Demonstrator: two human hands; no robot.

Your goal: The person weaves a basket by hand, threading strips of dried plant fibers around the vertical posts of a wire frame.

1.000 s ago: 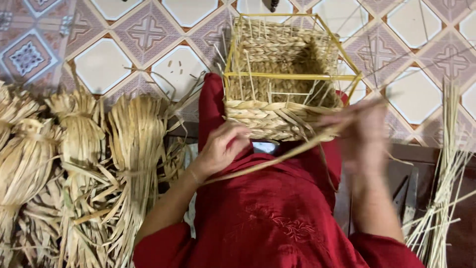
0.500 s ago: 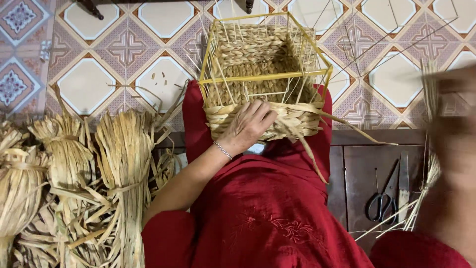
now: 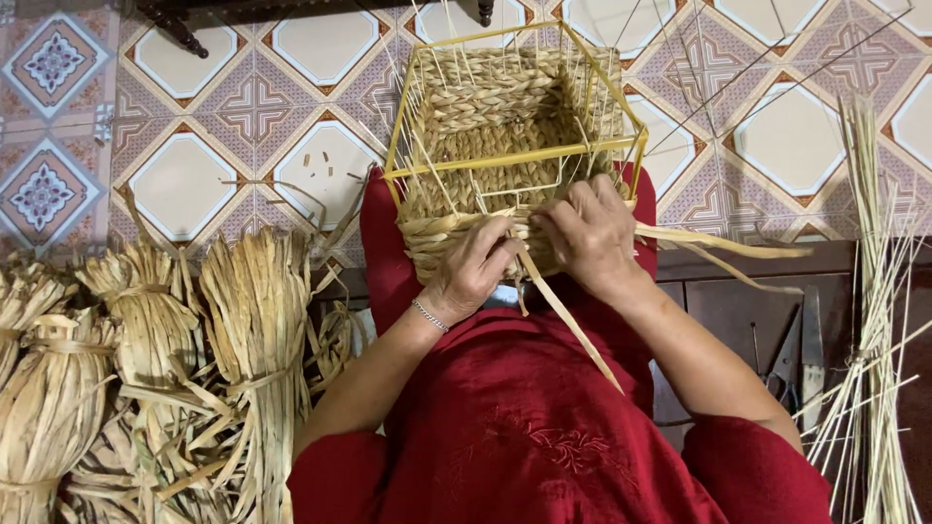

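Both hands working the near wall of a half-woven basket

The basket (image 3: pixel 515 146) is sitting on the person's lap, just past the knees, with its yellow frame (image 3: pixel 515 160) open toward the far side. The left hand (image 3: pixel 471 272) and the right hand (image 3: pixel 592 233) are both pressing on the near woven wall, side by side, about equally close. Each is pinching the flat straw strip (image 3: pixel 568 320), which is running diagonally from between the fingers back toward the body on the right. Dried straw bundles (image 3: pixel 146 369) are lying to the left.
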